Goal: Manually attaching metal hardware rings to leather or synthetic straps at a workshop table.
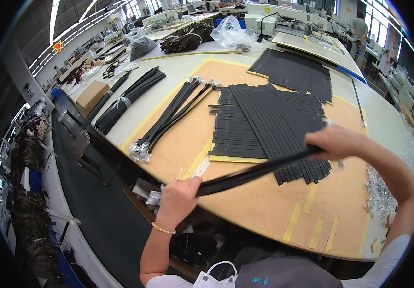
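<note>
A bundle of black straps (259, 169) stretches between my two hands above the near part of the table. My left hand (179, 199) grips its left end close to the table's front edge. Higher up, my right hand (334, 142) is closed round the other end. Under and behind the bundle lies a row of flat black straps (274, 125), set diagonally over another layer of straps (235, 139) that lies crosswise. To the left is a loose bunch of black straps (171, 115) with clear plastic wrapped at both ends.
Another layer of black straps (291, 72) lies farther back. Tied strap bundles (132, 98) and a cardboard box (92, 97) are at the table's left edge. Clear plastic scraps (382, 192) gather at the right. A stool (89, 149) stands left of the table (245, 211).
</note>
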Action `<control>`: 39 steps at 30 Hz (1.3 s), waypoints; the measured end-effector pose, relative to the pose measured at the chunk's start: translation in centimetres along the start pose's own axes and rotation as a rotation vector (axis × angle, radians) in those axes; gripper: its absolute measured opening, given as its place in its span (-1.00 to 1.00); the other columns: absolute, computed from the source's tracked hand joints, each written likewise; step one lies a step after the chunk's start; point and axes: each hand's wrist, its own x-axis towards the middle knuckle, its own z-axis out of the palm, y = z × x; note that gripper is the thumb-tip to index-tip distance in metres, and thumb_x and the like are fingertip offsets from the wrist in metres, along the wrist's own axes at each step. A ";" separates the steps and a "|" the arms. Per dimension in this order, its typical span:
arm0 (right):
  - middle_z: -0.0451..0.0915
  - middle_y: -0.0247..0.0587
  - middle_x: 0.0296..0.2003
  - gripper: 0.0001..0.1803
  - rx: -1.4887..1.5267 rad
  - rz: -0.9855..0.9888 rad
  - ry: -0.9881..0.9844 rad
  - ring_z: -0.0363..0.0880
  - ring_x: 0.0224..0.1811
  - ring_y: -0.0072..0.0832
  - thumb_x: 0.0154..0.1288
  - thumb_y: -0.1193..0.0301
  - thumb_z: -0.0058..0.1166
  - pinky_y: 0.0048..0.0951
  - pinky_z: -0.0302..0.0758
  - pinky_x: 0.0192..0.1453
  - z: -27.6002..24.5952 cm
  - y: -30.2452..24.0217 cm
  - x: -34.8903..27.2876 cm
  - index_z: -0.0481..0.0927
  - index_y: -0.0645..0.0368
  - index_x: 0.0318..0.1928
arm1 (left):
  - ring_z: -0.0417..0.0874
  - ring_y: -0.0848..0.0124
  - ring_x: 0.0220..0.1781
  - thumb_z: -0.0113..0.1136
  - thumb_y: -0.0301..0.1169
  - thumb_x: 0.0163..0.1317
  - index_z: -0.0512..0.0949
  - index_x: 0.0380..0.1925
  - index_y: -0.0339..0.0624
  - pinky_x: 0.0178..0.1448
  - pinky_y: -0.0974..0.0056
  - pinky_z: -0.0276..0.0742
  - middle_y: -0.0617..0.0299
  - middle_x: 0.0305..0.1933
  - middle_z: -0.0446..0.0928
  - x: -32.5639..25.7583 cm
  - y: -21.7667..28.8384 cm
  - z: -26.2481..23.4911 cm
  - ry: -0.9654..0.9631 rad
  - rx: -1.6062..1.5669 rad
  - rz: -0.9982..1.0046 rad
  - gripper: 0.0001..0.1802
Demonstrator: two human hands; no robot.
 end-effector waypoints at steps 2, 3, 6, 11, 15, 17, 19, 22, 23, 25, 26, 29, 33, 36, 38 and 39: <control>0.61 -0.11 -0.39 -0.68 -0.097 -0.098 0.138 0.67 -0.26 -0.11 0.43 0.12 0.23 -0.05 0.53 -0.15 -4.6 1.6 7.6 0.51 0.07 -0.10 | 0.69 -0.02 -0.34 0.40 -0.47 0.04 0.53 -0.21 -0.13 -0.22 -0.02 0.60 0.03 -0.42 0.63 1.9 -3.2 -2.0 0.054 0.126 -0.140 -0.69; 0.63 -0.11 -0.34 -0.67 -0.140 -0.084 0.212 0.67 -0.24 -0.10 0.42 0.12 0.24 -0.03 0.53 -0.13 -7.0 2.2 11.6 0.52 0.09 -0.09 | 0.71 -0.05 -0.28 0.44 -0.45 0.07 0.52 -0.18 -0.15 -0.20 -0.04 0.61 -0.02 -0.39 0.65 3.2 -4.9 -3.1 0.059 0.174 -0.221 -0.67; 0.63 -0.04 0.04 -0.49 -0.371 -0.055 0.640 0.56 0.21 -0.13 0.35 0.12 0.31 -0.10 0.45 0.26 -12.6 4.0 21.7 0.53 0.14 0.15 | 0.73 -0.09 -0.24 0.45 -0.44 0.12 0.49 -0.17 -0.20 -0.18 -0.05 0.64 -0.06 -0.36 0.67 9.1 -10.4 -4.6 0.162 0.337 -0.311 -0.66; 0.60 0.00 0.17 -0.39 -0.112 -0.216 0.571 0.52 0.31 -0.12 0.40 0.11 0.25 -0.10 0.41 0.41 -10.5 -3.9 26.6 0.46 0.18 0.31 | 0.78 0.03 -0.23 0.43 -0.20 0.24 0.51 -0.21 -0.16 -0.11 0.00 0.62 0.02 -0.33 0.71 11.9 -21.7 -1.2 -0.018 0.587 -0.437 -0.66; 0.66 -0.08 0.07 -0.46 -0.100 -0.276 0.333 0.58 0.25 -0.19 0.42 0.11 0.24 -0.13 0.45 0.35 -2.6 -4.2 22.3 0.53 0.16 0.24 | 0.72 0.08 -0.01 0.34 0.14 0.26 0.56 -0.10 -0.17 0.15 -0.01 0.48 0.02 -0.14 0.70 9.5 -25.6 6.1 -0.146 0.563 -0.458 -0.42; 0.66 -0.10 0.08 -0.49 -0.067 -0.211 0.299 0.58 0.24 -0.20 0.43 0.13 0.25 -0.15 0.46 0.35 1.0 -1.2 18.3 0.55 0.16 0.22 | 0.62 0.13 0.13 0.20 0.30 0.29 0.56 0.00 -0.20 0.22 0.03 0.42 0.03 0.04 0.61 10.4 -25.2 7.9 -0.123 0.554 -0.409 -0.27; 0.65 -0.10 0.09 -0.50 -0.008 -0.084 0.249 0.58 0.24 -0.22 0.42 0.14 0.26 -0.16 0.44 0.37 3.1 0.8 14.0 0.55 0.17 0.22 | 0.62 0.13 0.12 0.21 0.29 0.29 0.56 0.00 -0.20 0.20 0.03 0.43 0.05 0.03 0.59 10.6 -25.7 7.9 -0.139 0.549 -0.395 -0.28; 0.65 -0.11 0.10 -0.53 0.104 0.121 0.235 0.58 0.23 -0.21 0.41 0.18 0.27 -0.18 0.45 0.37 4.9 2.4 8.1 0.57 0.16 0.20 | 0.62 0.16 0.11 0.21 0.25 0.31 0.55 0.00 -0.17 0.16 0.02 0.47 0.10 -0.01 0.56 10.5 -28.2 8.0 -0.136 0.569 -0.381 -0.32; 0.65 -0.11 0.10 -0.53 0.114 0.126 0.233 0.58 0.23 -0.21 0.41 0.18 0.27 -0.18 0.45 0.37 5.5 2.3 6.4 0.57 0.16 0.20 | 0.62 0.16 0.11 0.21 0.24 0.31 0.55 0.00 -0.15 0.15 0.01 0.48 0.10 -0.01 0.56 10.1 -29.3 7.9 -0.140 0.613 -0.410 -0.35; 0.66 -0.12 0.07 -0.59 0.289 0.280 0.332 0.59 0.20 -0.19 0.40 0.26 0.28 -0.19 0.48 0.32 6.8 2.0 2.4 0.58 0.15 0.17 | 0.61 0.16 0.12 0.20 0.23 0.32 0.55 0.00 -0.13 0.15 0.01 0.49 0.11 -0.01 0.56 10.1 -30.7 7.8 -0.145 0.646 -0.411 -0.37; 0.66 -0.12 0.07 -0.59 0.301 0.311 0.331 0.59 0.20 -0.19 0.40 0.26 0.28 -0.19 0.48 0.32 7.8 2.2 0.3 0.58 0.15 0.17 | 0.60 0.14 0.14 0.19 0.23 0.34 0.55 0.01 -0.11 0.17 -0.01 0.48 0.10 0.00 0.56 10.2 -31.2 7.8 -0.152 0.681 -0.434 -0.38; 0.67 -0.15 0.01 -0.66 0.360 0.435 0.469 0.60 0.13 -0.15 0.37 0.36 0.29 -0.18 0.51 0.22 11.4 2.3 -5.7 0.59 0.16 0.10 | 0.57 0.11 0.19 0.17 0.22 0.35 0.54 0.05 -0.09 0.22 -0.05 0.46 0.10 0.02 0.55 9.8 -32.7 7.7 -0.174 0.745 -0.492 -0.38; 0.68 -0.13 -0.03 -0.73 0.498 0.729 0.535 0.63 0.09 -0.17 0.34 0.43 0.27 -0.24 0.54 0.14 16.6 0.5 -13.7 0.63 0.19 0.02 | 0.44 0.08 0.40 0.15 0.18 0.39 0.45 0.27 -0.10 0.34 -0.19 0.36 0.04 0.30 0.46 11.8 -31.4 8.8 -0.348 0.814 -0.682 -0.31; 0.67 -0.12 -0.08 -0.76 0.624 0.875 0.513 0.64 0.05 -0.20 0.33 0.45 0.27 -0.27 0.55 0.11 20.6 -1.5 -18.1 0.64 0.20 -0.02 | 0.25 0.06 0.56 0.14 0.12 0.42 0.27 0.47 -0.10 0.43 -0.28 0.26 0.05 0.58 0.18 12.1 -30.8 9.3 -0.240 0.849 -0.669 -0.21; 0.65 -0.14 -0.09 -0.79 0.687 0.909 0.542 0.63 0.04 -0.21 0.31 0.50 0.27 -0.29 0.55 0.12 24.2 -2.1 -19.7 0.64 0.23 -0.07 | 0.18 0.06 0.60 0.15 0.09 0.42 0.20 0.52 -0.10 0.46 -0.29 0.21 0.08 0.65 0.04 13.8 -27.5 10.9 -0.250 0.751 -0.619 -0.18; 0.64 -0.15 -0.08 -0.81 0.663 0.842 0.645 0.61 0.04 -0.22 0.29 0.52 0.27 -0.28 0.55 0.13 25.1 -2.5 -19.9 0.63 0.24 -0.09 | 0.11 0.05 0.64 0.15 0.06 0.43 0.13 0.57 -0.09 0.49 -0.30 0.16 0.10 0.71 -0.10 14.6 -25.5 11.8 -0.257 0.666 -0.610 -0.14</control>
